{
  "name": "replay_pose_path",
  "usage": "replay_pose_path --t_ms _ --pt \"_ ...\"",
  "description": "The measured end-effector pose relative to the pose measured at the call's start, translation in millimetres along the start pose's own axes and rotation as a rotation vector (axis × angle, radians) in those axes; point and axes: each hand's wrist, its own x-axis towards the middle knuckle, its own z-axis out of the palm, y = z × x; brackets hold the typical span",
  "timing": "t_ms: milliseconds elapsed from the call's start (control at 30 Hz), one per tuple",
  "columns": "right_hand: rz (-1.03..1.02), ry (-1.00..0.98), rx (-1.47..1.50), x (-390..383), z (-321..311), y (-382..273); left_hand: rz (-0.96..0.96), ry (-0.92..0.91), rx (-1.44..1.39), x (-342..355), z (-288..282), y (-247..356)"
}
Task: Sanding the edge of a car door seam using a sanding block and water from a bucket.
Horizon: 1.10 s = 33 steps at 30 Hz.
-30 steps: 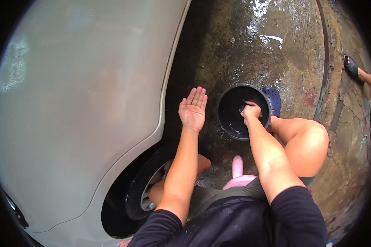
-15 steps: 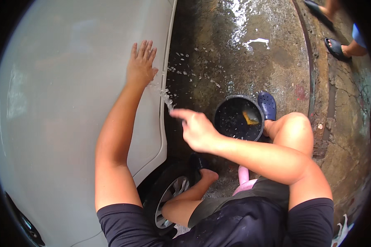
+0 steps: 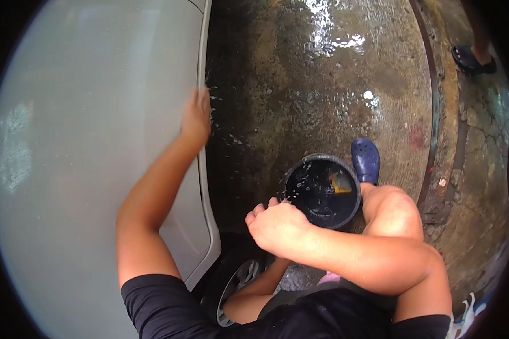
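My left hand (image 3: pixel 197 117) lies along the edge of the pale silver car panel (image 3: pixel 96 169), its fingers stretched out and a little blurred. Nothing shows in it, and water drops fly off to its right. Between the car and a dark bucket (image 3: pixel 356 212) is my right hand (image 3: pixel 277 226), in front of the bucket's near left rim. Its fingers are bent and somewhat apart, with nothing visible in them. Drops scatter over the bucket, which contains dark water and a yellow sponge (image 3: pixel 340 184).
The car's wheel (image 3: pixel 240 282) is beside my lower leg. Wet concrete (image 3: pixel 300 107) stretches ahead. A blue clog (image 3: pixel 366 161) is on my foot beyond the bucket. Another person's sandalled foot (image 3: pixel 474 60) stands at the far right, past a raised strip.
My left hand has come nearer and shifted onto the panel's edge. My right hand has moved nearer to me, its pointing finger now bent. The stream of splashed water has broken into scattered drops.
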Motion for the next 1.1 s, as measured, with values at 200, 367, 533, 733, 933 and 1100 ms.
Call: replay_pose_path --t_ms 200,367,533,733,933,1100 --pt "0.128 0.015 -0.039 8.2 -5.6 18.6 -0.503 0.245 -0.219 74.7 -20.6 -157.2" --pt "0.132 -0.086 0.095 16.4 -26.2 35.1 -0.36 0.228 -0.246 13.0 -11.5 -102.2" --pt "0.091 -0.014 0.171 12.1 -20.7 30.7 -0.179 0.264 -0.295 -138.0 26.5 15.4" --pt "-0.056 0.185 0.301 12.2 35.6 60.4 -0.3 0.226 -0.671 -364.8 41.4 107.9" --pt "0.743 0.426 1.082 8.6 173.5 119.4 -0.768 0.099 -0.716 -512.5 35.4 122.3" --pt "1.36 0.79 1.358 7.1 277.3 157.8 -1.205 0.07 -0.421 -646.0 49.0 116.9"
